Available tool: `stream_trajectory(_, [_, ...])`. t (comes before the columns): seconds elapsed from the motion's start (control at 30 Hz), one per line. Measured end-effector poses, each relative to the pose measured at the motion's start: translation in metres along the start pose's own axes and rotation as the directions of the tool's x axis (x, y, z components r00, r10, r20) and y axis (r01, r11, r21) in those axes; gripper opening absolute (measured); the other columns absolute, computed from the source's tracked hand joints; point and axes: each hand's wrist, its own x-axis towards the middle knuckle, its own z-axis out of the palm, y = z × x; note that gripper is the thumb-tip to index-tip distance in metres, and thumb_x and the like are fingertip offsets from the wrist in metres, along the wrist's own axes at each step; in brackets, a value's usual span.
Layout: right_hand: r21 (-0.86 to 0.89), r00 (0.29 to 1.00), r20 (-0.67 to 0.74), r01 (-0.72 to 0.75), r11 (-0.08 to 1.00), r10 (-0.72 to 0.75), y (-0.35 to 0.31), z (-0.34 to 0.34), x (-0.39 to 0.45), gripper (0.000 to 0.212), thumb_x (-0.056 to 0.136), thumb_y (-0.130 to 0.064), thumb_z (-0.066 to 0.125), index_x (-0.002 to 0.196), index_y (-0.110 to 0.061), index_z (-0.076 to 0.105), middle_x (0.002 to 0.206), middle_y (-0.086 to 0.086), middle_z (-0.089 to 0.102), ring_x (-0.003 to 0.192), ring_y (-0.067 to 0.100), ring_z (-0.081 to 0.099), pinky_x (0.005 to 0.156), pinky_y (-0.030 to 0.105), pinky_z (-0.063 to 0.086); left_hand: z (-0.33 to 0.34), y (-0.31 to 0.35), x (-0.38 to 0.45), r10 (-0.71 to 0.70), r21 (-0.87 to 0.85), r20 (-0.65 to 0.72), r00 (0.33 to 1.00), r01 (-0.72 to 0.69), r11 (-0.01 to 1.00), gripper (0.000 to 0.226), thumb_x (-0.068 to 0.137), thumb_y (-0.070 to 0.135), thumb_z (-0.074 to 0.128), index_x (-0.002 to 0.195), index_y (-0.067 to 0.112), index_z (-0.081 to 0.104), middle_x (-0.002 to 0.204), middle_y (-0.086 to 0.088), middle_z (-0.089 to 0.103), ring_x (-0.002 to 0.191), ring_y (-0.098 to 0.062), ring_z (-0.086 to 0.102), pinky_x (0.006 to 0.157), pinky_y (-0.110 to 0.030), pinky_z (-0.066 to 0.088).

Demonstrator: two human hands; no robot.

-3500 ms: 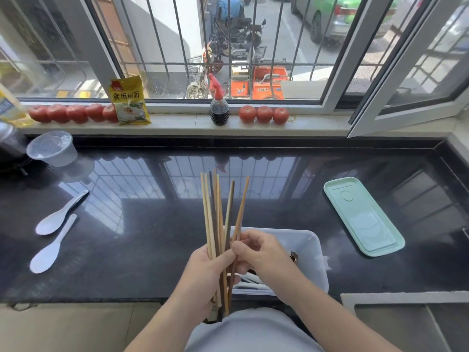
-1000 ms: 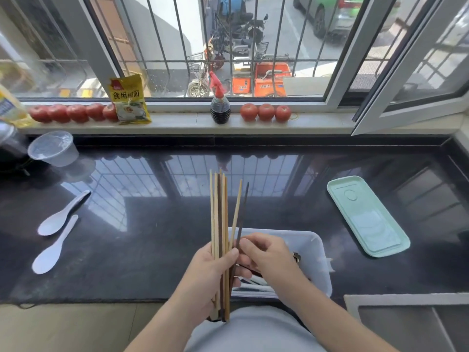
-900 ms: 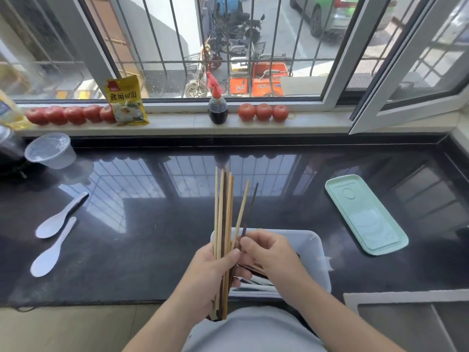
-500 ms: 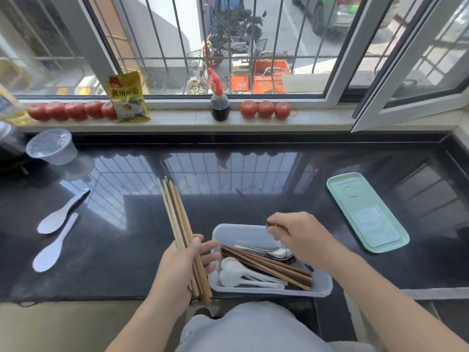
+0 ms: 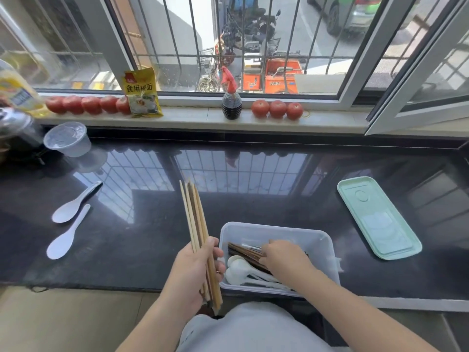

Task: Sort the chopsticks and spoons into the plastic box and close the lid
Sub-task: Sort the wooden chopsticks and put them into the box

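A clear plastic box (image 5: 324, 240) sits at the near edge of the black counter, holding dark chopsticks (image 5: 243, 252) and white spoons (image 5: 238, 269). My left hand (image 5: 195, 270) grips a bundle of wooden chopsticks (image 5: 194, 219) just left of the box, tips pointing away. My right hand (image 5: 284, 257) reaches down into the box over the dark chopsticks; its fingertips are hidden, so whether it holds one is unclear. The mint green lid (image 5: 378, 217) lies flat to the right. Two white spoons (image 5: 73, 204) (image 5: 64, 237) lie on the counter at the left.
A clear plastic bowl (image 5: 67, 138) stands at the back left beside a dark pot (image 5: 15, 130). On the windowsill are tomatoes (image 5: 276, 109), a yellow packet (image 5: 142, 94) and a dark sauce bottle (image 5: 231, 102). An open window frame (image 5: 416, 97) juts in at the right.
My hands separated: the left one moved the wooden bundle to the left of the box, and the right one carried dark chopsticks down into the box and now reaches among them.
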Motion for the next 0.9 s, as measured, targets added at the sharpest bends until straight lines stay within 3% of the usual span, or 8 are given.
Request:
stream_trajectory(0.1, [0.469,0.98,-0.053,-0.144,0.872,0.19,0.004,-0.015,-0.017,0.025,0.094,-0.037,0.055,0.082,-0.02,0.068,0.074,-0.005,0.069,0.075,0.018,0.064,0.071,0.036,0.055,0.0,0.0,-0.002,0.004,-0.022,0.046,0.999,-0.003,1.0,0.024,0.106,0.02,0.051,0.112,0.0,0.065,0.076,-0.01,0.06,0.057,-0.021,0.057,0.047,-0.031,0.047])
stream_trajectory(0.23, [0.901,0.985,0.039,-0.107,0.419,0.166,-0.021,-0.045,-0.045,0.021,0.097,-0.027,0.064,0.081,-0.015,0.072,0.061,-0.005,0.062,0.057,0.01,0.055,0.057,0.028,0.047,0.015,0.002,-0.008,0.016,0.041,0.187,0.982,-0.024,0.999,0.018,0.103,0.007,0.055,0.111,-0.003,0.067,0.077,-0.012,0.064,0.058,-0.021,0.06,0.052,-0.03,0.047])
stream_trajectory(0.33, [0.986,0.999,0.017,-0.022,0.163,0.032,-0.044,-0.057,-0.055,0.021,0.097,-0.03,0.063,0.096,-0.015,0.077,0.068,-0.003,0.062,0.063,0.013,0.056,0.069,0.032,0.05,0.03,0.002,-0.013,0.014,0.125,0.295,0.955,-0.053,0.991,0.015,0.101,0.006,0.057,0.105,-0.003,0.068,0.085,-0.019,0.07,0.064,-0.024,0.066,0.055,-0.03,0.051])
stream_trajectory(0.4, [0.998,0.997,0.01,-0.015,0.053,0.081,-0.047,-0.062,-0.058,0.023,0.1,-0.023,0.06,0.093,-0.01,0.077,0.065,-0.002,0.062,0.06,0.012,0.057,0.07,0.03,0.049,0.034,0.001,-0.013,0.0,0.142,0.328,0.945,-0.05,0.989,0.017,0.102,0.009,0.057,0.107,0.001,0.071,0.094,-0.025,0.073,0.069,-0.026,0.068,0.055,-0.03,0.052])
stream_trajectory(0.63, [0.999,0.995,-0.033,0.031,0.022,0.093,-0.039,-0.076,-0.067,0.013,0.099,-0.012,0.063,0.095,-0.009,0.075,0.082,0.006,0.074,0.074,0.017,0.068,0.075,0.03,0.054,0.035,-0.003,-0.012,0.0,0.199,0.402,0.915,-0.088,0.976,0.017,0.101,0.012,0.059,0.113,0.007,0.07,0.102,-0.02,0.077,0.078,-0.03,0.072,0.062,-0.034,0.056])
stream_trajectory(0.73, [0.966,0.945,-0.137,0.194,-0.173,0.298,-0.025,-0.094,-0.06,0.015,0.101,-0.013,0.059,0.089,-0.009,0.068,0.082,0.013,0.069,0.074,0.023,0.069,0.073,0.034,0.059,0.031,0.0,-0.011,-0.004,0.14,0.298,0.954,-0.039,0.989,0.017,0.101,0.014,0.059,0.111,0.002,0.066,0.099,-0.02,0.077,0.079,-0.032,0.074,0.061,-0.037,0.058])
stream_trajectory(0.8, [0.944,0.87,-0.277,0.326,-0.055,0.407,-0.002,-0.11,-0.058,0.013,0.102,-0.011,0.056,0.094,-0.009,0.066,0.08,0.01,0.07,0.073,0.023,0.071,0.07,0.032,0.061,0.022,0.002,-0.005,0.014,0.101,0.171,0.985,-0.032,0.994,0.016,0.102,0.015,0.059,0.11,0.001,0.063,0.09,-0.017,0.076,0.069,-0.028,0.07,0.055,-0.035,0.054])
stream_trajectory(0.9, [0.741,0.875,-0.443,0.235,0.629,0.195,0.025,-0.114,-0.05,0.013,0.098,-0.015,0.063,0.089,-0.022,0.07,0.078,-0.004,0.071,0.073,0.015,0.069,0.07,0.027,0.058,0.004,0.003,0.006,0.057,0.084,0.006,0.998,-0.057,0.995,0.017,0.103,0.017,0.058,0.108,0.001,0.061,0.073,-0.009,0.067,0.052,-0.019,0.054,0.049,-0.03,0.043])
